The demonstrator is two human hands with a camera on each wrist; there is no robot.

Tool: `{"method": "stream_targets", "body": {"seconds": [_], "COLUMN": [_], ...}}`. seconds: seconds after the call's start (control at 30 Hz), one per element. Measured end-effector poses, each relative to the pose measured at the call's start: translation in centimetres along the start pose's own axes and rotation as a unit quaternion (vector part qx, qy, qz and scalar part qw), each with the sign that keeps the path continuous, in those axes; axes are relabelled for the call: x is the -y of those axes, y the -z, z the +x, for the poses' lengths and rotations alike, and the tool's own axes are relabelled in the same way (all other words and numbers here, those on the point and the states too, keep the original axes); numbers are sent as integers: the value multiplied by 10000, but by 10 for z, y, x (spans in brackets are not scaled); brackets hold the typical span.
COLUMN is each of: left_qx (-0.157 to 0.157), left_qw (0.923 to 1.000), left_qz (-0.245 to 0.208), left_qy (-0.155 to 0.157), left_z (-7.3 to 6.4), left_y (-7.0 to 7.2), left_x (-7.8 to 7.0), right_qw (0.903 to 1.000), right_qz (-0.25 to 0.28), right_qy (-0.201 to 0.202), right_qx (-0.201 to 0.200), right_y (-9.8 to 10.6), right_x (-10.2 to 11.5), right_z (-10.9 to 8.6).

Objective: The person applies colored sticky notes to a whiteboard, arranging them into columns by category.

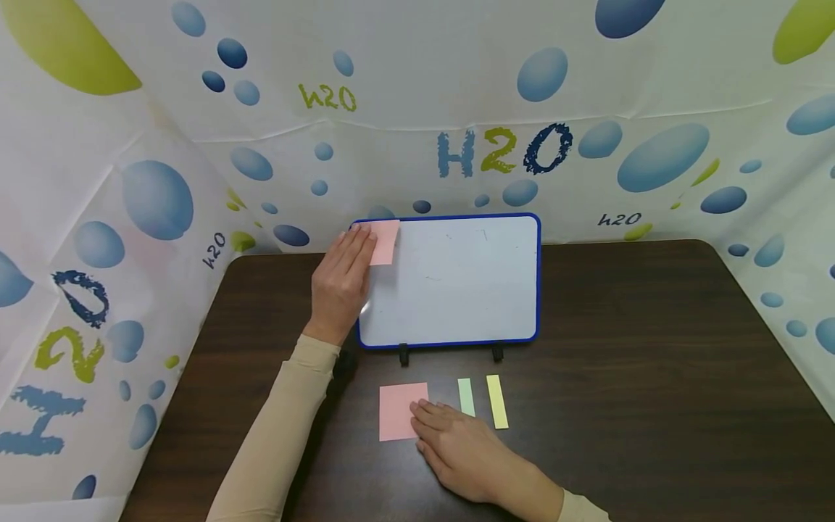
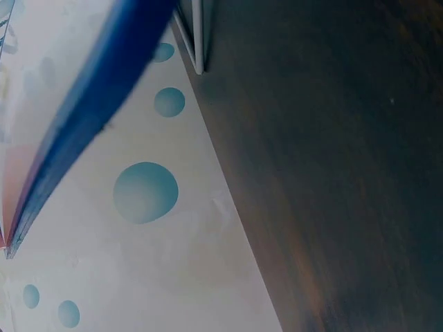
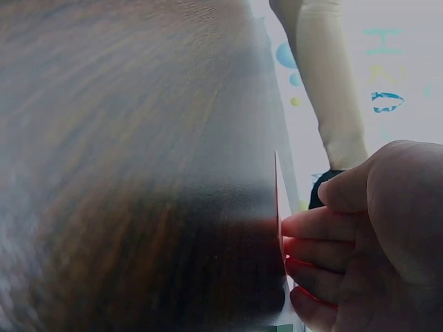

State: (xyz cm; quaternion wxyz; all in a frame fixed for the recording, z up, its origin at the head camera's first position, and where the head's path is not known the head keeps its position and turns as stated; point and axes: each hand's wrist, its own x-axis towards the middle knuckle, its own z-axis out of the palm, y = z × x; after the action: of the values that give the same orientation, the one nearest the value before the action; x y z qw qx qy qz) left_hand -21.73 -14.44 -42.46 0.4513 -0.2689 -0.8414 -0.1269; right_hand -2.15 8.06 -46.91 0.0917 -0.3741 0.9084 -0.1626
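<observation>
A small whiteboard (image 1: 457,297) with a blue frame stands at the back of the table. At its top left corner my left hand (image 1: 338,283) presses a pink sticky note (image 1: 386,245) with straight fingers. The left wrist view shows the blue frame (image 2: 93,97) close up, but not the hand. My right hand (image 1: 459,453) rests its fingertips on the right side of a pink square sticky note (image 1: 396,413) lying on the table. In the right wrist view the right hand (image 3: 360,228) has its fingers extended against the note's thin edge.
A green paper strip (image 1: 466,396) and a yellow paper strip (image 1: 497,402) lie right of the pink square. Black feet (image 1: 404,354) support the board on the dark wooden table (image 1: 639,377). Behind hangs a white sheet (image 1: 404,87) with blue drops and H2O lettering.
</observation>
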Motion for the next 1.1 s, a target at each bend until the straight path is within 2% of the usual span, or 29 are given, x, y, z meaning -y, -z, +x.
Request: {"method": "stream_targets", "body": {"seconds": [0.6, 0.9, 1.1], "left_qx": [368, 627, 566], "left_qw": [9991, 9980, 9983], "left_qz": [76, 95, 72], "left_qy": [-194, -20, 141], "left_z": [0, 0, 0], "left_y": [-3, -2, -2], "left_x": [-4, -8, -13], "right_qw": [9999, 9999, 9999], "right_qz": [-26, -36, -120], "right_qy": [15, -49, -78], "right_qx": [98, 87, 61], "right_y": [2, 2, 1], "right_x": [-1, 0, 1], "right_z": [0, 0, 0]}}
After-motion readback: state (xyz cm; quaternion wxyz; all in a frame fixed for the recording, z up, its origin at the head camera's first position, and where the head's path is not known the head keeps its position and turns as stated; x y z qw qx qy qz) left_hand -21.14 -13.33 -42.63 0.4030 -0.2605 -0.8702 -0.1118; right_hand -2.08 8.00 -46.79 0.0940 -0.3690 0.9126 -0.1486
